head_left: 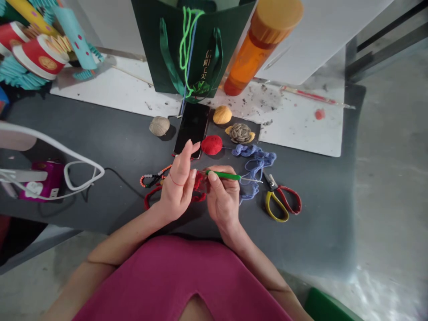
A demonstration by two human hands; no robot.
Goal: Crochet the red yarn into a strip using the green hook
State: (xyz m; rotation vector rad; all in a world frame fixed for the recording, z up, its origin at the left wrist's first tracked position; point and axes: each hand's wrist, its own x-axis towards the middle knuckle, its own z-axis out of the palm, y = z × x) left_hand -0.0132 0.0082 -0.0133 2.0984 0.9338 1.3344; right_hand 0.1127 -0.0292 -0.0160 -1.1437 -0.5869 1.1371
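Note:
My left hand (pixel 179 183) pinches a small red crochet piece (pixel 199 182), with red yarn wound over its fingers. My right hand (pixel 223 196) grips a green-handled crochet hook (pixel 224 175), whose metal tip points right. Both hands meet just above the dark grey table (pixel 110 142). A strand of red yarn (pixel 150 198) loops on the table under my left hand. A red yarn ball (pixel 211 145) lies just beyond the hands, beside a black phone (pixel 192 128).
Red and yellow scissors (pixel 281 200) lie right of my hands, blue yarn (pixel 256 162) behind them. Beige (pixel 159 125) and orange (pixel 222 115) yarn balls, a crochet flower (pixel 240 133), a green bag (pixel 190 44), an orange bottle (pixel 257 44), beads (pixel 154 177) and a white lamp arm (pixel 67 156) surround the spot.

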